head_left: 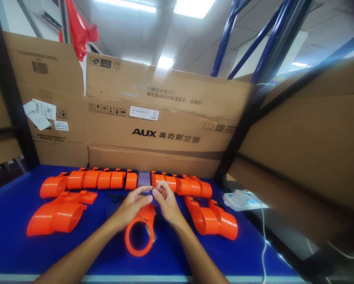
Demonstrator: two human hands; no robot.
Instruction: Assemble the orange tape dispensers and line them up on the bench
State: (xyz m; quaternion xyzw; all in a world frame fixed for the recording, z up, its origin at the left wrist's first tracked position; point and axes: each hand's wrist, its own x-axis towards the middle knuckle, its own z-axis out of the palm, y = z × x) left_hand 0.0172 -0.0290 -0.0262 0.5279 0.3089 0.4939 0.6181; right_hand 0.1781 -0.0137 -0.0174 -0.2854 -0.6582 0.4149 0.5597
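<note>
At the far left, brown cardboard boxes [47, 98] stand stacked behind a blue worktop [11, 240], and a red plastic bag [78, 29] hangs above them. On the left of the worktop lies a pair of orange plastic sleeves [58, 213], nested one against the other, with their wide mouths turned toward the near left. Beyond them a long row of orange parts [97, 179] runs along the far edge of the worktop, just in front of the big printed carton [165, 130]; a phone [144, 179] with a lit screen stands in the middle of that row, with orange pieces on both sides of it. In front of the phone the person's two hands meet. The left hand [132, 207] has its thumb and fingers drawn together at the tips, pinching something too small to make out. The right hand [166, 203] is pinched the same way, its fingertips touching those of the left. Just beneath the hands, near the middle of the worktop, lies an orange ring-mouthed sleeve [140, 234], its round opening facing the near edge; whether the left wrist rests on it I cannot tell. To the right lie two more orange sleeves [214, 219], side by side. Farther right, at the worktop's edge, sits a white power strip [243, 199], with a white cable [264, 244] trailing down from it.
</note>
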